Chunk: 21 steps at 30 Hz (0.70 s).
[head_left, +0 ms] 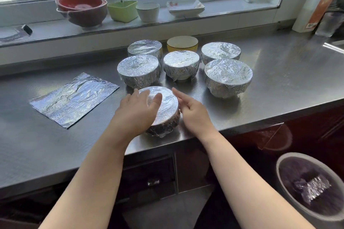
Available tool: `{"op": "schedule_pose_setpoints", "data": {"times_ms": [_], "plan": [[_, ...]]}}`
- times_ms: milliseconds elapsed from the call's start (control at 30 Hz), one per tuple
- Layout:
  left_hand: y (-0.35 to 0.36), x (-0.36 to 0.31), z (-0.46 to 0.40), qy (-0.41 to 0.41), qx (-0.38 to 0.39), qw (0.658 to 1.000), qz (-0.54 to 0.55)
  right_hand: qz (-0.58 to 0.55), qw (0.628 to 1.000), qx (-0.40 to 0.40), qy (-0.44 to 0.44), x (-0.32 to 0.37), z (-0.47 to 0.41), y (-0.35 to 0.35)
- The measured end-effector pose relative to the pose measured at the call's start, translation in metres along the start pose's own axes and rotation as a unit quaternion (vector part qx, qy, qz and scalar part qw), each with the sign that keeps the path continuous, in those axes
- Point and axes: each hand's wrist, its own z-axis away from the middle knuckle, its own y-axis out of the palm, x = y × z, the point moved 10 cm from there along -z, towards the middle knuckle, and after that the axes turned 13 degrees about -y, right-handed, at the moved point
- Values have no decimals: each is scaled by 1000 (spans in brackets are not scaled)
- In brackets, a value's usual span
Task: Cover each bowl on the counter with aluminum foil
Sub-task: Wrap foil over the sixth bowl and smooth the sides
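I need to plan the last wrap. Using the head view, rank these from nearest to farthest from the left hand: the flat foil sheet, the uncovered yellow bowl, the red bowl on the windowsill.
From the left hand:
1. Flat foil sheet, on the counter to its left.
2. Uncovered yellow bowl, back row, between foil-covered bowls.
3. Red bowl, up on the windowsill, far left.

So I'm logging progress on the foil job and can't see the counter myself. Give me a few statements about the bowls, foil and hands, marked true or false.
1. Six bowls on the counter wear foil. True.
2. The yellow bowl at the back is covered. False: it is bare.
3. A spare foil sheet lies flat left of the bowls. True.
4. The left hand rests on the nearest foil-covered bowl. True.
5. The right hand holds the foil sheet. False: it holds nothing, beside the nearest bowl.
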Motion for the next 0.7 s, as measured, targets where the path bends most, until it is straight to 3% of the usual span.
{"op": "schedule_pose_setpoints", "data": {"times_ms": [167, 233, 300, 367, 467, 567, 700], "plan": [[-19, 14, 14, -1, -28, 999, -25, -94, 993, 51, 46, -15, -18, 12], [-22, 18, 19, -6, -52, 998, -46, -143, 989, 2, 41, -9, -18, 5], [-26, 15, 21, 26, -87, 995, -44, -162, 982, -101, 8, 1, -9, -11], [-25, 6, 20, 96, -101, 990, -29, -160, 973, -163, -32, 10, 6, -15], [-11, -3, 15, 161, -68, 985, -14, -125, 981, -133, -73, 20, 19, 7], [-3, -4, 12, 177, -48, 983, 0, -53, 983, -141, -107, 27, 23, 15], [-1, -2, 12, 180, -20, 983, -20, -59, 979, -169, -103, 20, 23, 14]]}}
